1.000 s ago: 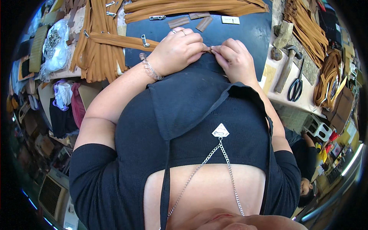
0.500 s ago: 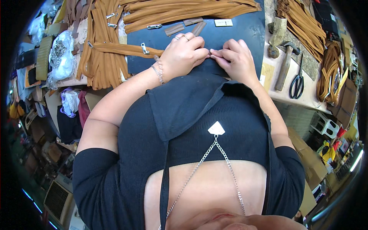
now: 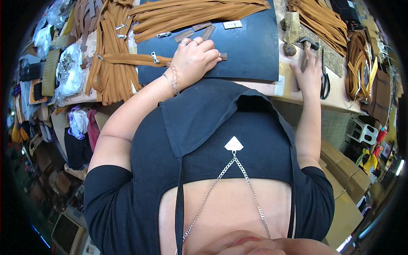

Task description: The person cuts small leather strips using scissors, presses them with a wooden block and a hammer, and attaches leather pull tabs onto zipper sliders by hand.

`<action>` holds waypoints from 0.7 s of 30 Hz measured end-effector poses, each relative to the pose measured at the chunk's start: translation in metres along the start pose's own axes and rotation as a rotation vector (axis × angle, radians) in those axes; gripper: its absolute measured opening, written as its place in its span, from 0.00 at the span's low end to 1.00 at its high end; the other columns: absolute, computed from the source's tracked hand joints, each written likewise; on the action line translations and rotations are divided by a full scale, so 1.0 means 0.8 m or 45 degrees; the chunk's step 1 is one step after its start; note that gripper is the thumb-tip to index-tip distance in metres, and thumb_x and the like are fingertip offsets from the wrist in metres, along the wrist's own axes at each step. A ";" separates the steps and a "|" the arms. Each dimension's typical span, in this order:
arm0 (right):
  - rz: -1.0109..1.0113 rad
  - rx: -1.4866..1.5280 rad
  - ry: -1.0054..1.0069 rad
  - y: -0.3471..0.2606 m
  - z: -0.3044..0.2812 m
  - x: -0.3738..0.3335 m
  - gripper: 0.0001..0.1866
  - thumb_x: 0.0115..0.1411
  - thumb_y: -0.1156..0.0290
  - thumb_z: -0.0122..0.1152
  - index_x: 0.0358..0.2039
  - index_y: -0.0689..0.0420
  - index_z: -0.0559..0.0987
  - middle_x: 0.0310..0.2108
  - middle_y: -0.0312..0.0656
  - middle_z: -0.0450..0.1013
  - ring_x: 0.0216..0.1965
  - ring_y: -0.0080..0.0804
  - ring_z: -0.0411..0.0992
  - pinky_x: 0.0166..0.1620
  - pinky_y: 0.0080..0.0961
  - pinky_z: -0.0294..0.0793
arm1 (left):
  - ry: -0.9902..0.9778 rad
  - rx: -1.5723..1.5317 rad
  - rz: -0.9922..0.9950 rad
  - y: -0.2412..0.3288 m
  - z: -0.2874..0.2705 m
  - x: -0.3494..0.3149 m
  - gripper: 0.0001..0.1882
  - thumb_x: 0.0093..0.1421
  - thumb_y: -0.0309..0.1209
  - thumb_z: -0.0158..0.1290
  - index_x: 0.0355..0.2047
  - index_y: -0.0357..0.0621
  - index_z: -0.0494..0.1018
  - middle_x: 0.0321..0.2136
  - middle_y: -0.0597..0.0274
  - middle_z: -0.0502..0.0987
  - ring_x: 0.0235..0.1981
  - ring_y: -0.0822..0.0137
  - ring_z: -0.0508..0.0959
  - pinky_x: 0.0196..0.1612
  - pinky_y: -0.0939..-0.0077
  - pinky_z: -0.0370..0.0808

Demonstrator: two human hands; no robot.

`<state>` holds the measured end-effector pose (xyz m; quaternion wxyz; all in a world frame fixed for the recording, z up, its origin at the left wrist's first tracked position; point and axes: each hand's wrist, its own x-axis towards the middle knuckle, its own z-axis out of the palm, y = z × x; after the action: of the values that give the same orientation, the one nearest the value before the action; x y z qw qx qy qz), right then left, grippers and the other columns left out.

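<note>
Here's a smooth, softly glossy slate-blue board (image 3: 250, 53); far side, long matt caramel cloth zipper strips (image 3: 191, 18), shiny silver metal slider (image 3: 163, 35); left, crinkled clear plastic bag (image 3: 71, 78) (catching the light!); right, dark metal hammer head (image 3: 313, 41).

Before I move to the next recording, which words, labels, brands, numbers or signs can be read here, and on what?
None can be read clearly.
White rectangular block on the dark mat: any marks are too small to read.
Silver pendant on the chain: its marking is too faint to make out.
</note>
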<state>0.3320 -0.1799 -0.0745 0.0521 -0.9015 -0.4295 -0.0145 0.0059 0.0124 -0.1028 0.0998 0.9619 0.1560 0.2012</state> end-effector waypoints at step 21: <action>-0.375 1.145 -0.424 -0.114 -0.049 -0.108 0.23 0.69 0.62 0.57 0.60 0.57 0.68 0.36 0.48 0.76 0.36 0.46 0.76 0.42 0.34 0.75 | 0.182 -0.420 -0.248 0.000 0.003 -0.024 0.06 0.59 0.27 0.60 0.31 0.43 0.72 0.27 0.57 0.75 0.33 0.53 0.76 0.39 0.61 0.73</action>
<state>0.2076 -0.1941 -0.0344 0.3638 -0.7096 -0.5183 0.3090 -0.0100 0.0058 -0.1121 0.2636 0.8962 0.2197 0.2811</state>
